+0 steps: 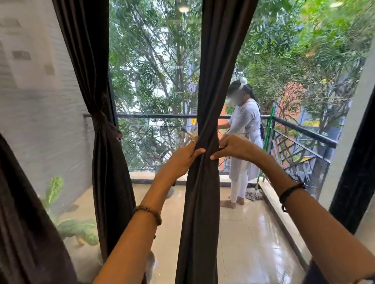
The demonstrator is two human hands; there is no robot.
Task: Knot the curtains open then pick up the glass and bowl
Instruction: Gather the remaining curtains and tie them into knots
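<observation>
Your left hand [184, 158] and right hand [233, 147] both pinch the middle curtain [204, 111] at twelve o'clock, fingers closed on its gathered folds.

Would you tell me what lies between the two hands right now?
In the head view, the gathered middle curtain lies between the left hand and right hand; both grip it.

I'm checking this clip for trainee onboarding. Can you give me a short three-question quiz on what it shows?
1. True or false: the left curtain is already knotted.
2. Which hands grip the middle curtain? A) left hand only B) right hand only C) both
3. What long-handled cleaning tool stands on the balcony beside the person in white?

Key: 1 true; 2 C; 3 a mop
</observation>
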